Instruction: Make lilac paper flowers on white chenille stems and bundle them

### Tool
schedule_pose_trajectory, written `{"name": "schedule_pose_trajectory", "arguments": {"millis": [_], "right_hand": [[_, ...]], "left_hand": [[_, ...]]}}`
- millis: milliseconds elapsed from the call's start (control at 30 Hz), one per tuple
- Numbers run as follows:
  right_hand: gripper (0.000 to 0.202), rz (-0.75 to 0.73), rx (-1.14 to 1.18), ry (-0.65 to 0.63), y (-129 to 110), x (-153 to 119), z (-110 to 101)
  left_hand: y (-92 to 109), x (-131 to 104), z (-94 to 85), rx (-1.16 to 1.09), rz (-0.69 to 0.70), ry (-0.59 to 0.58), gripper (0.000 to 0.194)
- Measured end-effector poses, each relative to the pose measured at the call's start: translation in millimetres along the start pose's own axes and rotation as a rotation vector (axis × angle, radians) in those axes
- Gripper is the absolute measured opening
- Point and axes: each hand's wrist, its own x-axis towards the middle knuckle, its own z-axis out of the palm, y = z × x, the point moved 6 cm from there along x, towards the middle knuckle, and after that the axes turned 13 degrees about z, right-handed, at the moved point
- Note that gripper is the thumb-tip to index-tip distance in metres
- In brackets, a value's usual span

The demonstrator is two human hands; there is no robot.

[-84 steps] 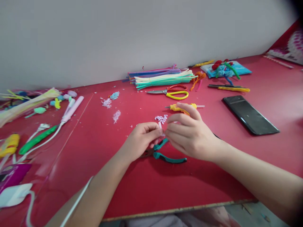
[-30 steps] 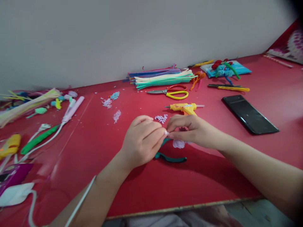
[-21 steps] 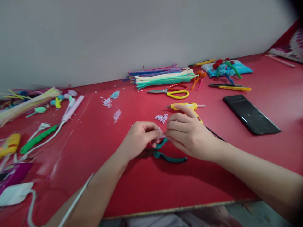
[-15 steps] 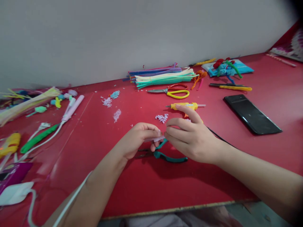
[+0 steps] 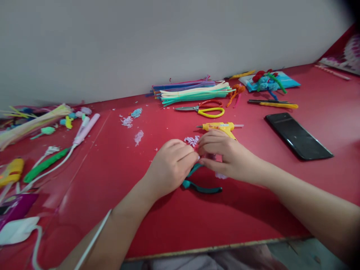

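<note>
Mostly hidden: small pale-pink fuzzy piece [image 5: 221, 175] under right hand [image 5: 225, 157].

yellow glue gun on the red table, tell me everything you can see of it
The glue gun lies flat on its side on the red table, just beyond the right hand. Its body looks like yellow plastic, with a darker nozzle pointing left and a pale glue stick sticking out at the right end. The handle is partly hidden by the fingers; whether they touch it cannot be told.
</note>
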Motion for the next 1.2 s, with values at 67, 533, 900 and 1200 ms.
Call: {"name": "schedule_pose_trajectory", "arguments": {"millis": [67, 533, 900, 1200], "right_hand": [[0.012, 0.042, 0.165, -0.123, 6, 2, 2], [0.016, -0.063, -0.034, 0.06, -8, 0, -1], [0.025, -0.424, -0.544, 0.308, -32, -25, -1], [0.014, -0.191, -0.298, 0.206, -14, -9, -4]], "left_hand": [[4, -2, -3.9, 0.063, 0.109, 0.027, 0.011], [-27, -20, 16.4, -0.839, -0.819, 0.069, 0.023], [-18, -37, 52.9, -1.67, -1.179, 0.108, 0.023], [-20, -8, 9.1, -0.499, -0.467, -0.026, 0.026]]}}
